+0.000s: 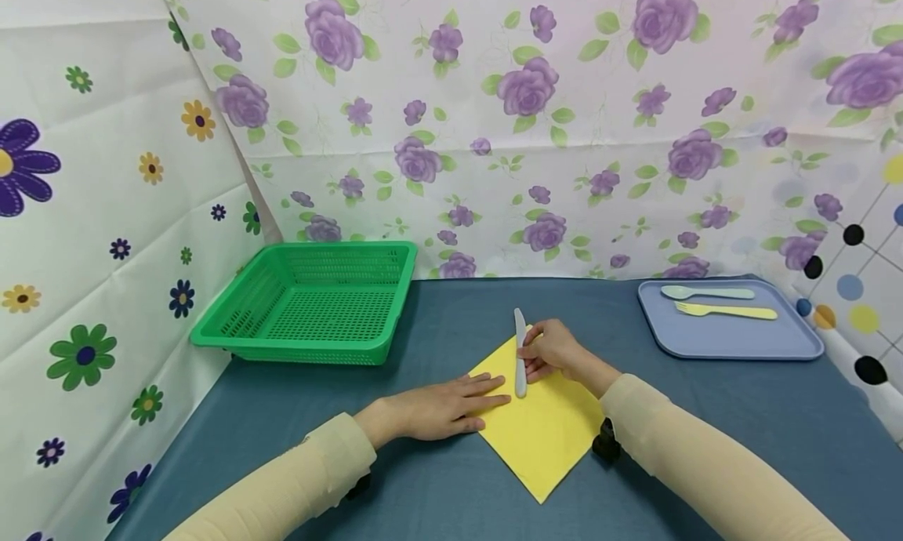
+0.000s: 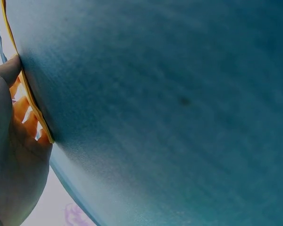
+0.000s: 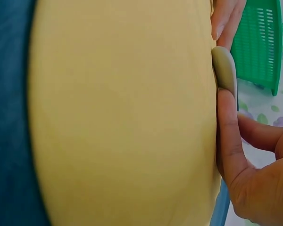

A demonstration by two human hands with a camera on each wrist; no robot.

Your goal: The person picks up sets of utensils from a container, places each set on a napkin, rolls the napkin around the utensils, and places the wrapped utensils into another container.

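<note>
A yellow napkin (image 1: 550, 431) lies flat on the table, turned like a diamond with one corner toward me. My left hand (image 1: 440, 408) rests on its left corner with the fingers spread and fairly straight. In my right hand (image 1: 553, 349) a pale grey table knife (image 1: 520, 376) is pinched between thumb and fingers. The knife lies along the napkin's upper half, its blade tip past the far corner. Seen from the right wrist, the knife's rounded handle end (image 3: 225, 66) sits at the napkin (image 3: 122, 113), close to the left hand's fingertips.
A green plastic basket (image 1: 310, 345) stands at the back left. At the back right, a blue-grey tray (image 1: 741, 341) holds a pale green spoon (image 1: 705, 293) and a yellow fork (image 1: 727, 311). Flowered cloth (image 1: 451, 118) hangs behind the blue-covered table (image 1: 423, 478).
</note>
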